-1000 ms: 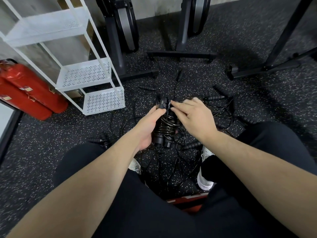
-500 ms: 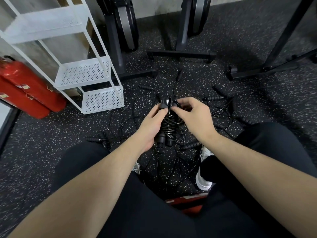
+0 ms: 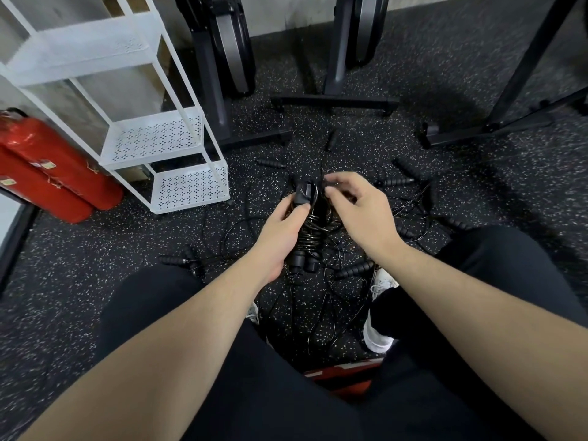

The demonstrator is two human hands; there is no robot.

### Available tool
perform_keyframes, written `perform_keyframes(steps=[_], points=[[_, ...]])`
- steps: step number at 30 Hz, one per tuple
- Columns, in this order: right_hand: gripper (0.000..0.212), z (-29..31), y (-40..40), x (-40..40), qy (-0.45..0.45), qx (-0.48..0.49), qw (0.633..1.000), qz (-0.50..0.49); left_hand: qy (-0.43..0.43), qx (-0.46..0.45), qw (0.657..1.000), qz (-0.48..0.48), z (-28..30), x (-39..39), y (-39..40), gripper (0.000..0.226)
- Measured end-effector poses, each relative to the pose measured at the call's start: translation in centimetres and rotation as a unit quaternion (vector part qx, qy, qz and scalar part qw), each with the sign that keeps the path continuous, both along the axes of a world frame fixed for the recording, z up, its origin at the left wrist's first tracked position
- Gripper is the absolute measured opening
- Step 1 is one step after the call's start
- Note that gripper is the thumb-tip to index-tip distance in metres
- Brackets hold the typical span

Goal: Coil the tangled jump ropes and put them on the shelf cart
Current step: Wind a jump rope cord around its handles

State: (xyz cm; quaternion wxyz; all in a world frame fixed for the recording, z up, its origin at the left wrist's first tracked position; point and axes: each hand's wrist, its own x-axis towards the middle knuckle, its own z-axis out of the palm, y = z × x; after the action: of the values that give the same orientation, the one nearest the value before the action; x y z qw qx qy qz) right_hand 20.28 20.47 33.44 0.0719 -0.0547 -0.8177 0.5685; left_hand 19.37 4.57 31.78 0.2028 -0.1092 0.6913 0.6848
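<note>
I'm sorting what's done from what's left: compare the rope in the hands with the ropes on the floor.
The held rope is wound into a tight bundle with its handles side by side; the floor ropes sprawl in loose tangled loops, handles scattered apart. The left hand grips the held rope and the right hand pinches its cord; nothing touches the floor ropes. Both are black with thin cords.

Floor (image 3: 445,90): black rubber matting flecked with white, throughout. Rear wall (image 3: 286,11): pale, with a dark scuff low down. Two dark exercise machines (image 3: 229,52) stand against it on crossbar feet. A black metal frame (image 3: 509,90) occupies the upper right. Two red fire extinguishers (image 3: 47,173) lie at left on the floor.
</note>
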Motion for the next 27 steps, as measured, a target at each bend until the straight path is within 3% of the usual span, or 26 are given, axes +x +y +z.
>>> perform_keyframes(steps=[4,7,15,22,25,27], points=[[0.022,0.7,0.3,0.1,-0.014,0.084,0.996,0.041,0.059,-0.058,0.997,0.01,0.0,0.4,0.5,0.023],[0.027,-0.1,-0.2,0.2,0.032,0.163,0.984,0.057,0.107,-0.11,0.988,0.003,0.0,0.5,0.7,0.029],[0.01,-1.1,-0.3,-0.4,0.097,0.18,0.979,0.008,0.142,-0.187,0.972,-0.031,-0.2,0.4,1.1,0.037],[0.012,0.0,-0.2,-0.1,0.053,0.044,0.995,0.077,0.079,-0.231,0.965,-0.094,-0.7,0.2,0.9,0.022],[0.007,0.6,-0.2,-0.5,-0.016,-0.119,0.992,0.045,0.073,-0.26,0.958,-0.097,-1.1,-0.2,0.5,0.026],[0.007,1.0,0.4,-1.0,-0.067,-0.262,0.962,-0.04,0.089,-0.289,0.947,-0.112,-0.7,-0.7,0.2,0.044]])
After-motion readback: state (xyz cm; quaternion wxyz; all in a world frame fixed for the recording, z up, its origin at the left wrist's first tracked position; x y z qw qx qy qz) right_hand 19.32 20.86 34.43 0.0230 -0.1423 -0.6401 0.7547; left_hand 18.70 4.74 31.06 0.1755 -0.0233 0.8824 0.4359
